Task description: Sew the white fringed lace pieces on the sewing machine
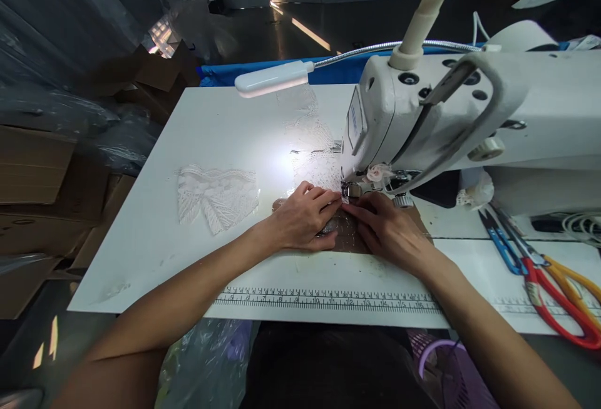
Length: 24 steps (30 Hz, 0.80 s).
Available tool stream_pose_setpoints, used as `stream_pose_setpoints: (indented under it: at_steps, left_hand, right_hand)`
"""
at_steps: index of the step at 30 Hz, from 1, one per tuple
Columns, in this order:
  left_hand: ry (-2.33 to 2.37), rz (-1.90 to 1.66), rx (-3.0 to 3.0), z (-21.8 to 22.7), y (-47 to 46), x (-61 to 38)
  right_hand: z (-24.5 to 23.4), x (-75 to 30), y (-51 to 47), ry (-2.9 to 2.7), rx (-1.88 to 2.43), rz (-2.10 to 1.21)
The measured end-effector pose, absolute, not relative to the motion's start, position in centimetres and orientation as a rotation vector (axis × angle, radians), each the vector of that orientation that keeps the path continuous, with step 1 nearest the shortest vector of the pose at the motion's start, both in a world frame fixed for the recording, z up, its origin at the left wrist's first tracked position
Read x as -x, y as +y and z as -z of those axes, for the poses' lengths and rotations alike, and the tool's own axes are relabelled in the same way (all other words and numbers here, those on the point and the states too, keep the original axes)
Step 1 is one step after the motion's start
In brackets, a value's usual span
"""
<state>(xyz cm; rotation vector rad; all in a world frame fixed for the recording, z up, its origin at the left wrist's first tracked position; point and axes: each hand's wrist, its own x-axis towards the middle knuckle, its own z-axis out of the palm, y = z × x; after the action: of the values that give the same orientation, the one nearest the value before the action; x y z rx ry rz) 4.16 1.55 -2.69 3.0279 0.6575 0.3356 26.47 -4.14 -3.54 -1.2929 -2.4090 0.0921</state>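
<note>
My left hand [305, 218] is bent over the sewing machine bed, its fingertips close together on the edge of a white lace piece [317, 170] just left of the presser foot [351, 191]. From the other side, my right hand [392, 224] reaches in with its index finger and thumb at the same edge, close under the needle. Both hands are closed at the lace edge; my fingers hide most of what they pinch. Beneath them lies a brown sheet [350, 237]. The white sewing machine [375, 108] stands over the right hand.
Another white lace piece [218, 196] lies on the white table [154, 208] at left. A lamp [275, 79] hangs over the back. Red-handled scissors [558, 309] and blue snips [502, 243] lie right. A printed ruler [328, 299] runs along the front edge. Cardboard boxes [51, 196] stand left.
</note>
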Motion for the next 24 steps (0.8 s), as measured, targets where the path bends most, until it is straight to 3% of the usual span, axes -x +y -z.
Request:
stream_pose_setpoints:
  at_steps: [11,20,24]
  left_hand:
    - [0.742,-0.319,-2.965,2.5,2.1,-4.5]
    - [0.812,-0.291,-2.904,2.5,2.3,-4.4]
    - [0.804,-0.319,-2.869,2.7,2.5,-4.3]
  right_hand:
    - [3.5,-25.8,-3.6,-2.421,1.429,0.008]
    - [2.1,-28.5,-2.7,-2.036,1.486,-0.766]
    - [2.2,-28.8,-1.8,-1.875,1.548,-0.724]
